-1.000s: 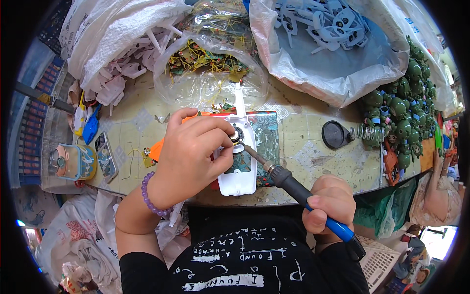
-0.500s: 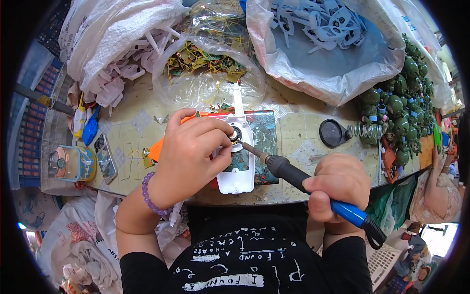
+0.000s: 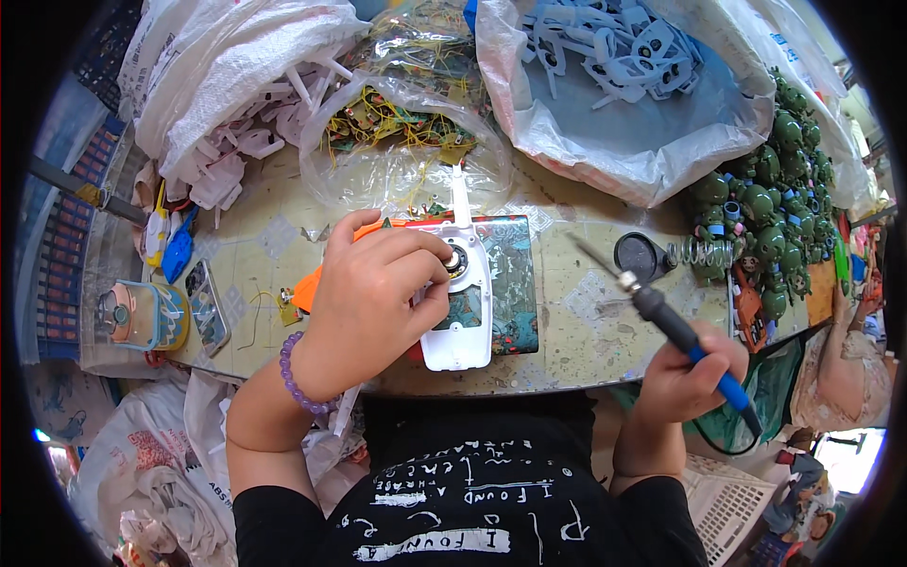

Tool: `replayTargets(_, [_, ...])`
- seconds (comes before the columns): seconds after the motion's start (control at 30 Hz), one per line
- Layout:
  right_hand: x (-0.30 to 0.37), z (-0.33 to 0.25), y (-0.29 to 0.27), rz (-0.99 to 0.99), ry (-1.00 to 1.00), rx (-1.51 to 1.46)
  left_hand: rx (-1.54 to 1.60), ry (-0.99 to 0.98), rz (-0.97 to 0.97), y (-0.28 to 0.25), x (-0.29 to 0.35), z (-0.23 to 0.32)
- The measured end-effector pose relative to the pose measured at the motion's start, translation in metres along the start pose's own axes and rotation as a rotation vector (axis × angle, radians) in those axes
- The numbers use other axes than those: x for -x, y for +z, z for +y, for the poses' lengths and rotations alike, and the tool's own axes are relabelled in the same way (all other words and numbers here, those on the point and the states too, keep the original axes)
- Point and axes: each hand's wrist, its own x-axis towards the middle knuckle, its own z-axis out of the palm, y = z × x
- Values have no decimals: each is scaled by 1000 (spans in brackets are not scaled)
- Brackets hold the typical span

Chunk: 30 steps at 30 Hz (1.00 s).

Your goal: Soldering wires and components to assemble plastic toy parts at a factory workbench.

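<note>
My right hand grips a soldering iron with a black and blue handle, its tip raised to the upper left, apart from the work. My left hand is bent over a white plastic shell, thumb and fingers closed at the round black part set in it. My palm hides some of the shell's left side. Beneath lies a dark green patterned pad with a red edge. An orange object shows partly from under my left hand.
A clear bag of wired circuit boards and sacks of white plastic parts stand at the back. An iron stand with a coil spring is at right, near many green figures. A phone and a cup sit left.
My right hand has drawn the soldering iron away from the round part, toward the right, turning its tip up. My left hand stays in nearly the same place on the shell.
</note>
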Motion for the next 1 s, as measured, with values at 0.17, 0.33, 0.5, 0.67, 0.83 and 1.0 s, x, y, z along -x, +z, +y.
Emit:
replayTargets(0.17, [-29, 13, -42, 390, 332, 40, 10, -33, -11, 1, 1, -2])
replayTargets(0.33, [-89, 40, -110, 512, 467, 57, 24, -36, 6, 0, 0, -1])
replayTargets(0.5, [-127, 60, -137, 454, 474, 175, 17, -26, 8, 2, -1, 0])
replayTargets(0.67, [-134, 97, -124, 160, 735, 247, 13, -37, 9, 1, 1, 1])
replayTargets(0.83, [-94, 89, -71, -95, 865, 190, -39, -31, -3, 1, 6, -3])
replayTargets(1.0, [-27, 63, -45, 431, 890, -160, 1, -9, 4, 0, 5, -2])
